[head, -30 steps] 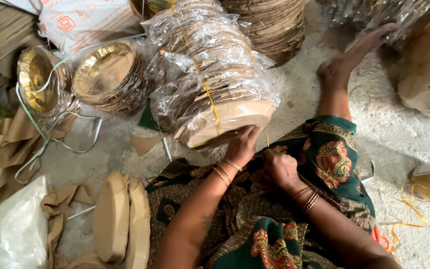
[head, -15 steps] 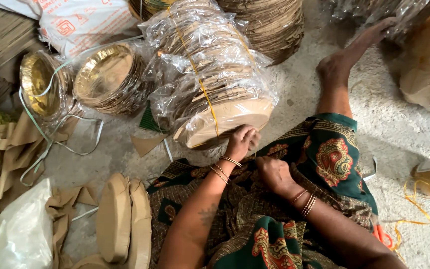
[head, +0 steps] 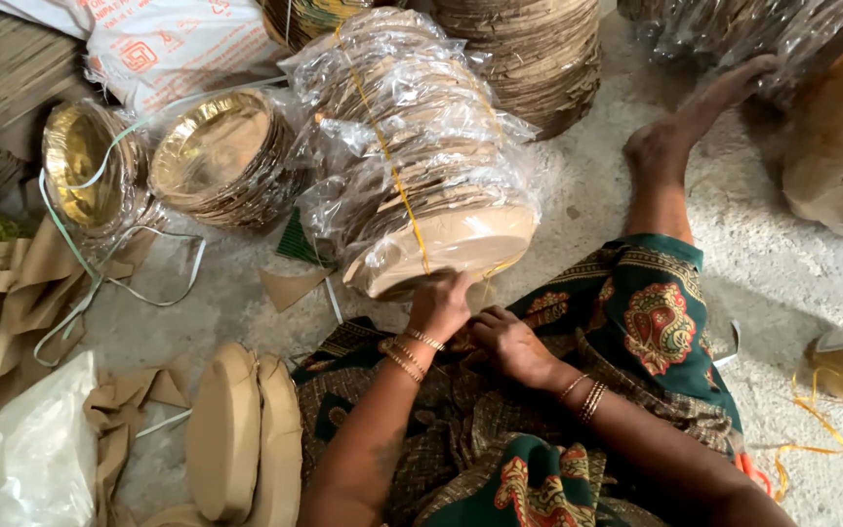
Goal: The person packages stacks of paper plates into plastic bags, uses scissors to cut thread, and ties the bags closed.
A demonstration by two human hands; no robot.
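Observation:
A long stack of paper plates wrapped in clear plastic (head: 421, 146) lies tilted on the floor before me, bound with a yellow string (head: 394, 176). My left hand (head: 438, 304) presses against the lower rim of the stack's near end plate (head: 461, 249). My right hand (head: 509, 342) rests just beside it on my patterned lap, fingers curled near the string's end; I cannot tell whether it pinches the string. My bare foot (head: 680, 137) stretches out to the right of the stack.
Two bundles of gold-lined plates (head: 212, 156) (head: 80, 166) lie at the left with loose green strapping (head: 90, 283). Brown paper scraps (head: 21, 293), a brown-wrapped plate bundle (head: 241, 439), a white sack (head: 178, 44) and more plate stacks (head: 529, 49) surround me.
My left hand has slid up against the stack's end plate, and my right hand has moved closer beside it. The stack has barely shifted.

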